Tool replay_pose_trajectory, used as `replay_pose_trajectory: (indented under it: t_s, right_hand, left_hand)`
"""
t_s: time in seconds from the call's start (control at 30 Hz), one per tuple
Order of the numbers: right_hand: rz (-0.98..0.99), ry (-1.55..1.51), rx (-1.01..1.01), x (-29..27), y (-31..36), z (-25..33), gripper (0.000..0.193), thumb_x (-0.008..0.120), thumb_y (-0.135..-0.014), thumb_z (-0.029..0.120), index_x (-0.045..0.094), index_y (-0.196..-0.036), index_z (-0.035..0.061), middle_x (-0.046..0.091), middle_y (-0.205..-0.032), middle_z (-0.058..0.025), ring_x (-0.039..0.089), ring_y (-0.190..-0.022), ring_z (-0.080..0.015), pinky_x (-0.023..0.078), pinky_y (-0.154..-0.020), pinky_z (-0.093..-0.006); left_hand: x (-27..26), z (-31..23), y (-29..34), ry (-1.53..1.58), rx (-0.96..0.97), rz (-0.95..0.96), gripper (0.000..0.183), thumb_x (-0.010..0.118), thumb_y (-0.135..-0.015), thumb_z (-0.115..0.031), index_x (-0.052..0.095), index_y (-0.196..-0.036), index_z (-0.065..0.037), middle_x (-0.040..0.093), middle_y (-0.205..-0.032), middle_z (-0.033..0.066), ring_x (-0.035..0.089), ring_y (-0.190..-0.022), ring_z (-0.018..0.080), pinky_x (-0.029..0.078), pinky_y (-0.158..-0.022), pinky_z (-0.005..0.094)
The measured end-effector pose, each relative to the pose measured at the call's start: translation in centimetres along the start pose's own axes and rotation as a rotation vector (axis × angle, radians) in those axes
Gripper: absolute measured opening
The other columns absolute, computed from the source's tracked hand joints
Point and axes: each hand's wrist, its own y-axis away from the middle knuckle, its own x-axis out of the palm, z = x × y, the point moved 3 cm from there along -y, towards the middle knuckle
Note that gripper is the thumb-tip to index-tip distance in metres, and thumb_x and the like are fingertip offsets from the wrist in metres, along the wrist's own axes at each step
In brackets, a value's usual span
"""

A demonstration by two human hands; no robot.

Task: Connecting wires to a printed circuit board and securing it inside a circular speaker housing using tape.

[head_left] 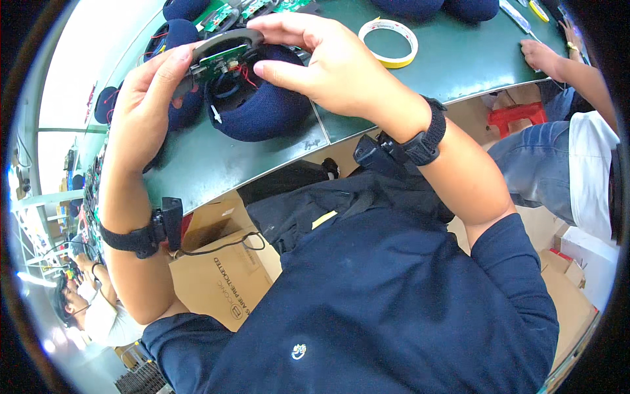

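Note:
A round black base (226,41) carrying a green circuit board (222,62) is tilted up between my hands. My left hand (146,88) grips its left edge with thumb and fingers. Closed on the opposite edge is my right hand (321,56), its thumb near the thin red wires (247,75). The wires run from the board toward the opening of a dark blue, fabric-covered round shell (266,115), which rests on the green table just beneath. A small white tag-like piece (216,114) shows at the shell's rim. The fingertips behind the base are partly hidden.
A yellow tape roll (412,47) lies right of my hands on the green table (459,72). More blue shells (472,6) and several circuit boards (256,8) sit along the back. A co-worker's hand (541,58) rests at the right, above a red stool (518,117).

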Motion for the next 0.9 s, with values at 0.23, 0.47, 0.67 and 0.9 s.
replay_pose_trajectory:
  t_s: [0.23,0.47,0.67,0.9]
  right_hand:
    - [0.062,0.119,0.028,-0.8,-2.1,0.8,0.038,0.076,-0.093,0.016,0.065,-0.122,-0.0058,0.075,-0.099,-0.0192,0.074,-0.092,-0.0277,0.056,-0.085,-0.0358]
    - [0.122,0.065,-0.074,-0.3,-3.0,1.0,0.024,0.069,-0.095,0.007,0.068,-0.115,-0.0062,0.077,-0.104,-0.0164,0.074,-0.097,-0.0212,0.056,-0.087,-0.0319]
    - [0.166,-0.166,0.047,0.3,-2.8,-0.5,0.024,0.066,-0.098,0.004,0.065,-0.12,-0.0057,0.076,-0.101,-0.011,0.071,-0.094,-0.013,0.055,-0.085,-0.0263]
    - [0.227,-0.377,0.144,1.1,-3.0,-1.6,0.025,0.059,-0.104,0.002,0.059,-0.127,-0.0057,0.074,-0.103,-0.0066,0.068,-0.093,-0.0105,0.054,-0.084,-0.0239]
  left_hand:
    - [1.3,-0.6,1.7,-0.079,0.241,-0.209,0.03,0.059,-0.109,-0.021,0.074,-0.122,0.002,0.074,-0.117,0.0042,0.058,-0.09,0.0074,0.047,-0.082,0.0228]
    - [2.8,0.9,3.9,-0.022,0.369,-0.374,0.029,0.064,-0.102,-0.003,0.07,-0.129,0.004,0.069,-0.131,0.013,0.062,-0.123,0.0174,0.044,-0.108,0.0292]
    - [4.8,1.9,4.4,0.197,0.385,-0.534,0.029,0.065,-0.102,-0.002,0.07,-0.13,0.004,0.071,-0.127,0.0094,0.064,-0.115,0.0122,0.047,-0.103,0.0262]
    - [6.2,2.2,4.0,0.363,0.395,-0.625,0.029,0.066,-0.102,-0.003,0.071,-0.13,0.003,0.073,-0.123,0.0086,0.066,-0.11,0.0109,0.05,-0.099,0.0236]
